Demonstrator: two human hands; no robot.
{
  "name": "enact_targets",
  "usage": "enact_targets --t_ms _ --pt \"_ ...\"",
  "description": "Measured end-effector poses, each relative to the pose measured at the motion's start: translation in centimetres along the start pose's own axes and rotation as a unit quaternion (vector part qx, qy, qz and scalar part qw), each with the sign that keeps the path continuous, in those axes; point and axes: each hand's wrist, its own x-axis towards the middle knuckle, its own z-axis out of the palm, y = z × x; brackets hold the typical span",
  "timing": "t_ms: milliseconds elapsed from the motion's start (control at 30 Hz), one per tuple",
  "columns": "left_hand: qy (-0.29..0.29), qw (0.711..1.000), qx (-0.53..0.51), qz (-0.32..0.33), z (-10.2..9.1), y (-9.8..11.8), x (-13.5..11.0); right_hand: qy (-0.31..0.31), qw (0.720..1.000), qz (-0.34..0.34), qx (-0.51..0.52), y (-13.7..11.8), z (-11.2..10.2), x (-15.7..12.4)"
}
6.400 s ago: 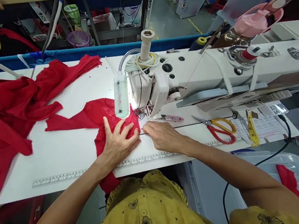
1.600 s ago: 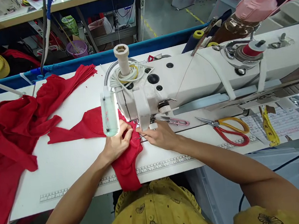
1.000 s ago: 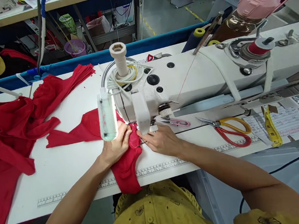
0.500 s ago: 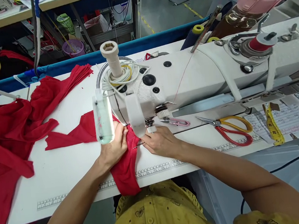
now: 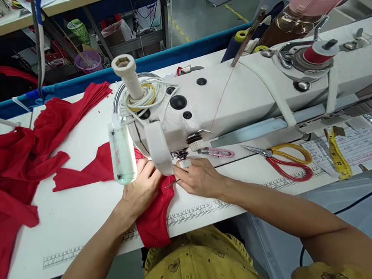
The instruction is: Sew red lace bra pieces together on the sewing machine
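Note:
A strip of red fabric runs under the head of a white sewing machine and drapes over the table's front edge. My left hand is closed on this fabric, just left of the needle area, with its fingertips partly behind the machine's white guard. Right of the needle area, my right hand is closed around a thin, pointed metal tool. The tool's tip points left over the fabric. The needle and presser foot are hidden by the machine head and my hands.
More red fabric lies heaped on the left. Scissors, a pink thread snipper and a yellow tape measure lie to the right. A clear lamp-like panel hangs beside my left hand. Printed rulers line the front edge.
My left hand has shifted its fingers rightward over the fabric, nearer the needle area. The fabric between my hands is more covered. My right hand stays about where it was with the tool.

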Motion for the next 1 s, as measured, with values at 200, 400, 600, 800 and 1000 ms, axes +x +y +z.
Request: enact_targets --t_ms 200,400,600,800,1000 --pt "-0.007 1.0 0.02 0.011 -1.1 0.7 -0.1 0.014 1.0 -0.007 -0.005 0.1 0.2 -0.1" --pt "-0.041 0.999 0.017 0.025 -1.4 0.9 -0.2 -0.02 1.0 0.014 -0.011 -0.2 -0.3 0.1" --pt "-0.026 0.999 -0.026 -0.035 -0.3 0.7 0.0 -0.019 0.999 0.025 -0.007 -0.3 -0.4 0.2" --pt "-0.004 0.997 -0.057 -0.047 0.0 0.4 -0.6 -0.004 1.0 0.017 -0.013 -0.1 -0.5 0.1" --pt "0.028 0.999 -0.015 -0.021 0.1 0.5 -0.6 -0.009 1.0 0.012 -0.016 0.0 -0.6 0.1"
